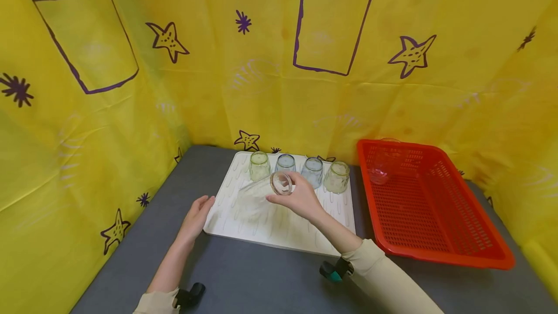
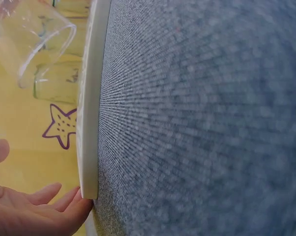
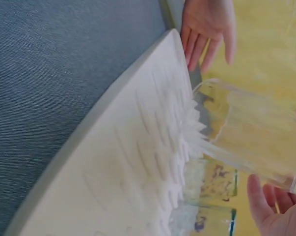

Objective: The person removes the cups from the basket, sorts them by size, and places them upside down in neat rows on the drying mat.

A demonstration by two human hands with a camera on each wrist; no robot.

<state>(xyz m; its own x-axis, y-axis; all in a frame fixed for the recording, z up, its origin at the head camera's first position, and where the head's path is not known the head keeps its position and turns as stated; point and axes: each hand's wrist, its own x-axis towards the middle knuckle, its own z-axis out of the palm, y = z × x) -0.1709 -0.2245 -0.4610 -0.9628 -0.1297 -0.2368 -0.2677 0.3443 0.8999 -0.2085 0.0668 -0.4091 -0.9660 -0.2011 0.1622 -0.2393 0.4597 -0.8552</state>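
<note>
My right hand point(image 1: 301, 197) grips a large clear glass point(image 1: 255, 200) near its thick base, tilted with the mouth down and to the left, over a white ridged drying mat point(image 1: 279, 236). In the right wrist view the rim of the clear glass point(image 3: 251, 132) is close to the mat; whether they touch I cannot tell. My left hand point(image 1: 197, 214) is at the mat's left edge, fingertips against its corner in the left wrist view. Along the mat's back stand upturned tumblers: a green one point(image 1: 260, 167), two blue ones point(image 1: 312, 173) and another green one point(image 1: 337, 178).
A red plastic basket point(image 1: 418, 258) stands right of the mat, with clear glassware point(image 1: 378, 174) at its far left corner. The grey table point(image 1: 261, 280) extends in front of the mat. Yellow patterned cloth point(image 1: 270, 101) hangs behind and at both sides.
</note>
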